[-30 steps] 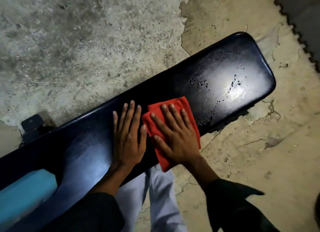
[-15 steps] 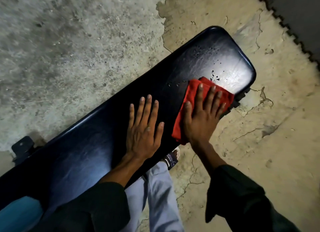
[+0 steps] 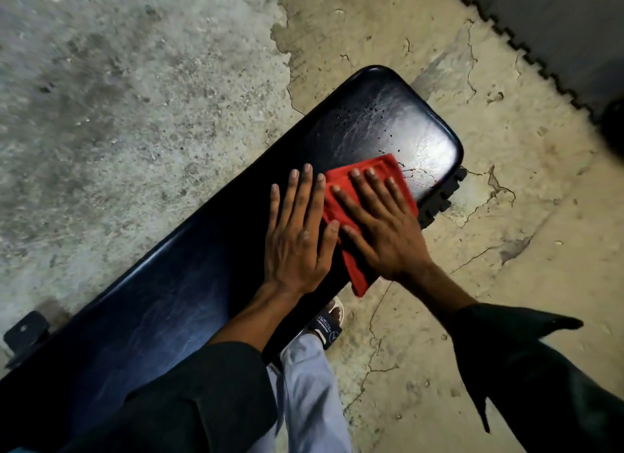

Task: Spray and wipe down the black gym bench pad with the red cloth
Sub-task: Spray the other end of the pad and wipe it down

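The long black bench pad (image 3: 189, 293) runs diagonally from lower left to upper right. Spray droplets speckle its far rounded end (image 3: 378, 114), which shines under the light. My right hand (image 3: 381, 226) lies flat with spread fingers on the folded red cloth (image 3: 388, 172), pressing it onto the pad near the front edge; one corner of the cloth hangs over that edge. My left hand (image 3: 299, 229) rests flat on the bare pad just left of the cloth, fingers apart, its thumb touching the cloth. No spray bottle is in view.
Cracked, rough concrete floor (image 3: 135, 114) surrounds the bench. A dark interlocking mat (image 3: 557, 30) fills the upper right corner. A black bench foot (image 3: 23, 332) shows at the left edge. My leg and sandalled foot (image 3: 329, 324) stand under the pad's near side.
My right hand has slid the cloth back from the pad's far end toward my left hand. The left hand stays flat on the pad.
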